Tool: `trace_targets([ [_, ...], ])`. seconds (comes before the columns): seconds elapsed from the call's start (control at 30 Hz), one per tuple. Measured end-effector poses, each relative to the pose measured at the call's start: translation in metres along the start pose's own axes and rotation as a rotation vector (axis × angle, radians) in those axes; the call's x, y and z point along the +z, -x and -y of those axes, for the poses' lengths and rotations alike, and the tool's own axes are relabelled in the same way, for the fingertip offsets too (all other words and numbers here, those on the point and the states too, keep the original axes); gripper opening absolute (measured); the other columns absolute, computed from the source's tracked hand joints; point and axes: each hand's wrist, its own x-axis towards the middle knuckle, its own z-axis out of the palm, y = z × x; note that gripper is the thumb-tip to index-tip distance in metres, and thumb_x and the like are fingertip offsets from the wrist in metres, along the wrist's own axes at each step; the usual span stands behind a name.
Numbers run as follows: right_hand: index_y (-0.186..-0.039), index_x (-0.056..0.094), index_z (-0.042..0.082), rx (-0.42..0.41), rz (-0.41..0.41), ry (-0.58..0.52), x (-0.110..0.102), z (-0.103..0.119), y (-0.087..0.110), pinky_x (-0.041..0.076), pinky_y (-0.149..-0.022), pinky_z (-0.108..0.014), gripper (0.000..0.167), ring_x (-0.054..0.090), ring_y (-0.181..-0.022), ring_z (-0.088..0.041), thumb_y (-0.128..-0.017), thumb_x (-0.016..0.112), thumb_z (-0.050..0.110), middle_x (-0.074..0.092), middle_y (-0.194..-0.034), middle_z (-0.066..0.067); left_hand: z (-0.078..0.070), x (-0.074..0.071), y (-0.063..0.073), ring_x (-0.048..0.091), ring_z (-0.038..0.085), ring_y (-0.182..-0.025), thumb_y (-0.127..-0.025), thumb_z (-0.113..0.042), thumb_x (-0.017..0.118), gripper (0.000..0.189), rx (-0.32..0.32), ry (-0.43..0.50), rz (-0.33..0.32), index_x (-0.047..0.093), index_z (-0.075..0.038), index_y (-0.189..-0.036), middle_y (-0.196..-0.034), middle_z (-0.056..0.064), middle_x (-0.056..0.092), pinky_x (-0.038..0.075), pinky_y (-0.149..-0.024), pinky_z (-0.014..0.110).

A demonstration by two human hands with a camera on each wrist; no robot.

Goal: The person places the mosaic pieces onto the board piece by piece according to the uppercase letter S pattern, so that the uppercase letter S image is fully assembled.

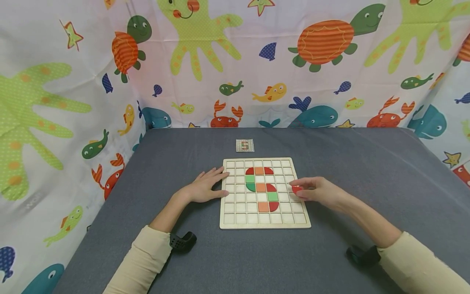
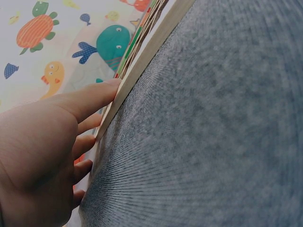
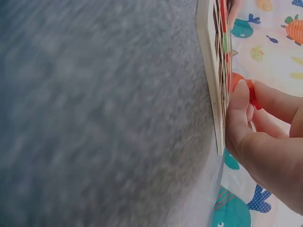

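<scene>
A square wooden grid board [image 1: 264, 227] lies flat on the grey table. Several red quarter-round, orange square and green tiles sit in its middle cells; one is a green square tile [image 1: 273, 196]. My left hand [image 1: 203, 187] has its fingers spread and touches the board's left edge, as the left wrist view also shows with the thumb [image 2: 97, 97] against the rim. Over the board's right edge, my right hand [image 1: 323, 194] pinches a red tile [image 3: 254, 96] between thumb and fingers. That tile is partly covered by the fingers, so its full outline is hidden.
A small pattern card [image 1: 244, 145] lies behind the board. Grey cloth [image 1: 271, 261] covers the table. A white curtain with printed sea animals [image 1: 147, 98] stands along the back and sides. Dark devices [image 1: 182, 241] sit at both wrists.
</scene>
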Motion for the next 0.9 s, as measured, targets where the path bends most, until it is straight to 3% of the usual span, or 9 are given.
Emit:
trace_targets([
  [0.13,-0.136,0.05,-0.003,0.01,0.045,-0.035,0.005,0.004,-0.003,0.044,-0.087,-0.033,0.044,0.043,-0.112,-0.028,-0.095,0.059,0.014,0.045,-0.133,-0.019,-0.001,-0.001,0.002,0.006,0.03,-0.144,-0.094,-0.047,0.055,0.073,-0.001,-0.005,0.001,0.026,-0.013,-0.152,-0.158,0.008,0.014,0.003,-0.111,0.054],
  [0.4,-0.128,0.059,0.004,0.047,0.023,0.008,0.013,0.009,-0.013,0.042,-0.084,-0.035,0.04,0.045,-0.107,-0.026,-0.092,0.065,0.019,0.054,-0.118,-0.012,-0.001,-0.002,0.003,0.007,0.031,-0.143,-0.095,-0.045,0.056,0.073,0.008,0.003,0.002,0.026,-0.012,-0.152,-0.158,0.01,0.014,0.003,-0.111,0.055],
  [0.57,-0.122,0.061,-0.002,-0.014,0.02,0.01,0.018,0.014,-0.018,0.05,-0.083,-0.033,0.037,0.057,-0.098,-0.022,-0.091,0.067,0.017,0.061,-0.107,-0.011,0.0,-0.001,0.003,0.006,0.03,-0.144,-0.095,-0.046,0.055,0.073,0.012,-0.005,0.006,0.025,-0.013,-0.152,-0.158,0.009,0.013,0.003,-0.111,0.054],
  [0.73,-0.116,0.065,0.0,-0.067,0.013,0.108,0.027,0.02,-0.025,0.053,-0.077,-0.031,0.032,0.062,-0.086,-0.019,-0.089,0.069,0.017,0.066,-0.094,-0.008,0.0,0.0,0.002,0.006,0.03,-0.144,-0.095,-0.046,0.055,0.073,0.017,-0.001,0.004,0.026,-0.012,-0.152,-0.158,0.009,0.014,0.003,-0.111,0.054],
  [0.9,-0.112,0.068,0.005,-0.107,0.008,0.185,0.035,0.026,-0.029,0.051,-0.077,-0.032,0.027,0.059,-0.089,-0.02,-0.088,0.07,0.018,0.067,-0.101,-0.004,0.001,-0.001,0.002,0.006,0.03,-0.144,-0.095,-0.046,0.055,0.072,0.018,-0.003,0.004,0.025,-0.013,-0.152,-0.158,0.009,0.013,0.003,-0.111,0.054],
])
